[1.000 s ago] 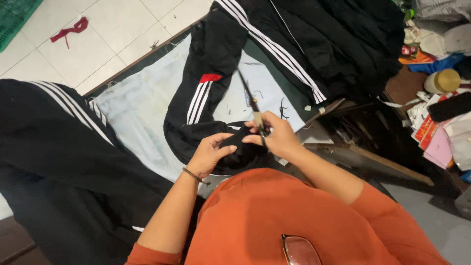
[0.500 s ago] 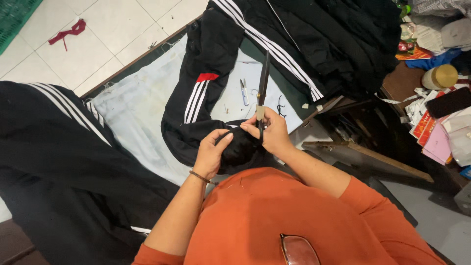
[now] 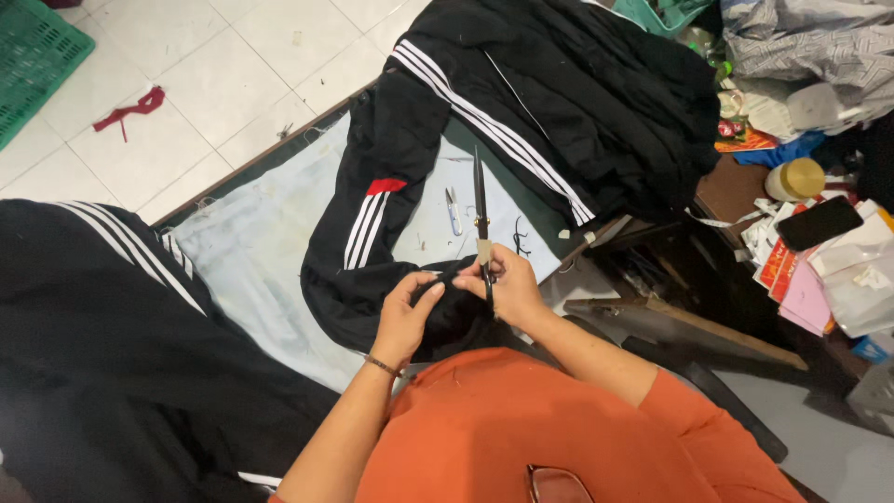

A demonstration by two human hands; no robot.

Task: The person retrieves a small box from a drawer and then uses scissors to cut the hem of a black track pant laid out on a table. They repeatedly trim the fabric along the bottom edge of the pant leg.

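My right hand [image 3: 515, 291] grips the handles of long dark scissors [image 3: 480, 210], whose closed blades point away from me over the table. My left hand [image 3: 404, 315] pinches the end of a black sleeve [image 3: 372, 233] with white stripes and a red patch, right beside the scissors. The sleeve belongs to a black striped jacket [image 3: 577, 102] spread across the far side of a pale blue cloth-covered table [image 3: 251, 251]. A small thread snipper [image 3: 453, 210] lies on the cloth just left of the blades.
Another black striped garment [image 3: 102, 326] covers the table's left part. To the right sit a cluttered surface with a phone [image 3: 823, 222], a yellow-lidded jar [image 3: 793, 179], papers and bags. White floor tiles, a red scrap [image 3: 130, 107] and a green crate [image 3: 37, 56] lie beyond.
The scissors have swung from leaning left to pointing straight away from me. Both hands stay together at the sleeve end.
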